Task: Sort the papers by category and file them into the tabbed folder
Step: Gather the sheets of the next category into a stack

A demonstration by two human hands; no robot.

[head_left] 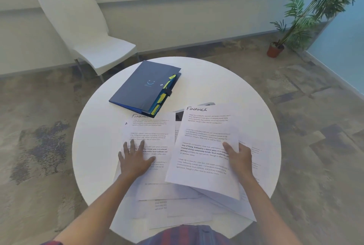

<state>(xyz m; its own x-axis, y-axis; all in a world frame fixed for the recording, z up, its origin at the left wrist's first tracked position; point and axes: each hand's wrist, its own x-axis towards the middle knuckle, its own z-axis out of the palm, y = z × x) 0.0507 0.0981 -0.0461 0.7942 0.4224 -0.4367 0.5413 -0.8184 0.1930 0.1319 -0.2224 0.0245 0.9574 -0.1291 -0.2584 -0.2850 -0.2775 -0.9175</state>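
Soft even daylight, hazy washed-out picture, faint shadows, wide-angle bending at edges

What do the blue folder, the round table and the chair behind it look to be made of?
Blue folder: likely plastic, a smooth matte cover with thin edges and yellow tabs.
Round table: smooth white top with a faint sheen, perhaps laminate; hard to tell.
Chair: white moulded shell, apparently plastic, on thin metal-looking legs.

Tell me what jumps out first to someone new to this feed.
The right hand grips a sheet headed FINANCE above loose papers on the round white table. The left hand presses flat on another sheet. Behind lies a closed navy tabbed folder.
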